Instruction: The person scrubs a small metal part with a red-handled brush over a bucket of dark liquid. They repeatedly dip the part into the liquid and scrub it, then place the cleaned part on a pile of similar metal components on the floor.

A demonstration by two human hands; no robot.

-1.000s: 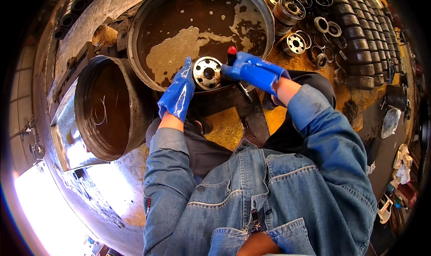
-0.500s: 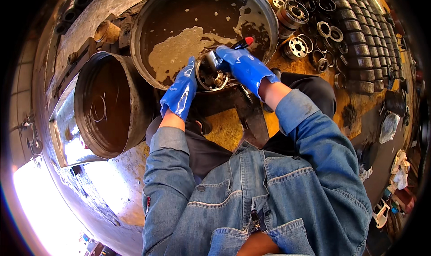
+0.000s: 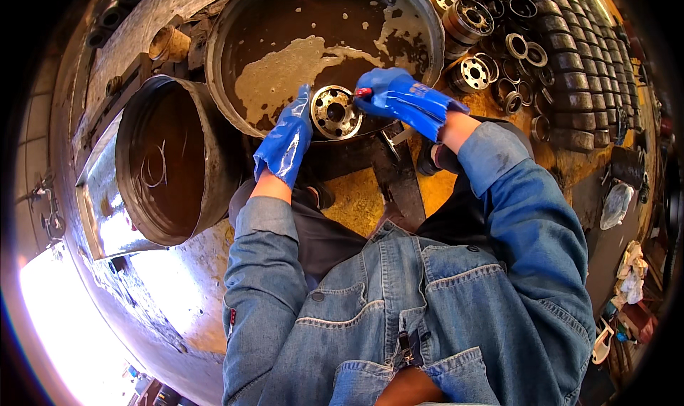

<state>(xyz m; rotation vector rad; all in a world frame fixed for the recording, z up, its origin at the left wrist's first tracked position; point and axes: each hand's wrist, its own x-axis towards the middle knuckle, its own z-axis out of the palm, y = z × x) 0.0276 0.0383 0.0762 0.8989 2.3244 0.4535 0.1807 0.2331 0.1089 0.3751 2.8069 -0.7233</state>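
Note:
A small round metal wheel rim, with a ring of holes round a dark centre, stands at the near edge of a large basin. My left hand, in a blue rubber glove, grips its left side, fingers stretched up along the edge. On the right, my right hand, in a matching glove, is closed round a tool whose red end pokes out by the rim's right edge. The glove hides most of that tool, so its kind does not show. Brown liquid with tan foam lies in the basin.
A large metal drum with brown inside stands at left, beside a rusty can. Several metal wheels and rings lie at right, before stacked dark cylinders. A dark beam runs between my legs.
My right hand has turned and moved slightly right and down, off the rim's face. The rim's holed face now shows. The tool's red end has swung from upper right to the left.

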